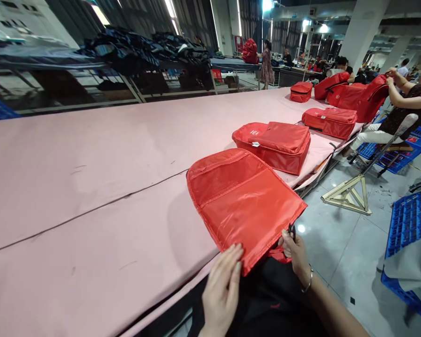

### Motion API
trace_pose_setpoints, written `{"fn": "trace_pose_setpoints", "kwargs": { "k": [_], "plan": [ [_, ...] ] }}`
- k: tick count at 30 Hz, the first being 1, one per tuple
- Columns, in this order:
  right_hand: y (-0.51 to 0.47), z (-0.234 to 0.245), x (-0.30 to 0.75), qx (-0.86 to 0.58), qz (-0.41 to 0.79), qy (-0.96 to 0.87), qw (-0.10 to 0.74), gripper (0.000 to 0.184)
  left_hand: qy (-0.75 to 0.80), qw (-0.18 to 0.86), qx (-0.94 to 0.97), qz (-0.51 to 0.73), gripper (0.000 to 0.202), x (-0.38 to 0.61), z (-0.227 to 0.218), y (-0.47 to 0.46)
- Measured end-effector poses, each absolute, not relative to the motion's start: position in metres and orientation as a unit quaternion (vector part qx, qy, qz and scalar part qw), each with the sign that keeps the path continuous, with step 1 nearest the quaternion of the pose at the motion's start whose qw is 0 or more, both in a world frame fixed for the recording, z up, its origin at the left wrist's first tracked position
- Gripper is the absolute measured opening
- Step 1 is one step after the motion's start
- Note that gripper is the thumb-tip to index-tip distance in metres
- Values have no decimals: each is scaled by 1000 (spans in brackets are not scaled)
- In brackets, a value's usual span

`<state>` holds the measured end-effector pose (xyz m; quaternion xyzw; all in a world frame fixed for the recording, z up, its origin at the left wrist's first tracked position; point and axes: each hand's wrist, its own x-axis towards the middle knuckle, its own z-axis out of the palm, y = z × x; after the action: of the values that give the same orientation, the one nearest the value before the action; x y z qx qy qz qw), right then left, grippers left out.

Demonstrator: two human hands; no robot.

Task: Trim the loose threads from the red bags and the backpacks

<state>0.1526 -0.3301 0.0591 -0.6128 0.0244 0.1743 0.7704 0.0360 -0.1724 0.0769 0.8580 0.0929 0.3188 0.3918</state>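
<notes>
- main thing here: a flat red bag piece point(252, 206), just off centre toward 4 o'clock, lying on the near edge of the pink table point(91, 187) and partly out past it over the lap
- containers: blue crate point(412, 215) on the floor between 3 and 4 o'clock, grey cloth point(412, 262) draped over it, inside hidden. second blue crate point(403, 161) further off at 3, with a bit of red showing, too small to name
- boxy red bag point(273, 145) between 2 and 3 o'clock, just beyond the flat one, standing full-shaped, but can't see what's in it
- looks: glossy, creased, raised edging all round, a seam across it and a darker band toward the far end. far end's rounded, near end has square corners
- long axis runs roughly 11 to 5 o'clock, rounded end pointing at 11
- left hand point(224, 285): fingers nearly straight and close together, laid on the near edge; can't tell if the thumb is pinching
- right hand point(296, 255): fingers curled round dark snips point(292, 232) at the near right edge, a red strap point(279, 255) hanging right beside it
</notes>
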Motion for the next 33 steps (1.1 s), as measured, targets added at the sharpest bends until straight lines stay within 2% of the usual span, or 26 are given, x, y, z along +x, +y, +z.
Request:
{"fn": "trace_pose_setpoints", "kwargs": {
  "k": [2, 5, 8, 11, 23, 33],
  "plan": [
    [-330, 67, 154, -616, 171, 20, 769, 53, 223, 450, 791, 350, 29, 44, 81, -156],
    [-330, 72, 153, -611, 180, 22, 770, 54, 362, 564, 665, 330, 39, 64, 83, -127],
    [-331, 72, 152, -596, 191, 25, 780, 53, 358, 691, 591, 211, 45, 81, 78, -106],
    [-331, 69, 151, -587, 187, 19, 788, 53, 330, 744, 558, 159, 46, 88, 72, -102],
    [-348, 42, 145, -570, 213, 36, 792, 50, 315, 767, 524, 195, 41, 71, 57, -124],
    [-342, 41, 153, -583, 221, 0, 782, 47, 391, 666, 573, 273, 31, 118, 74, -72]
  ]
}}
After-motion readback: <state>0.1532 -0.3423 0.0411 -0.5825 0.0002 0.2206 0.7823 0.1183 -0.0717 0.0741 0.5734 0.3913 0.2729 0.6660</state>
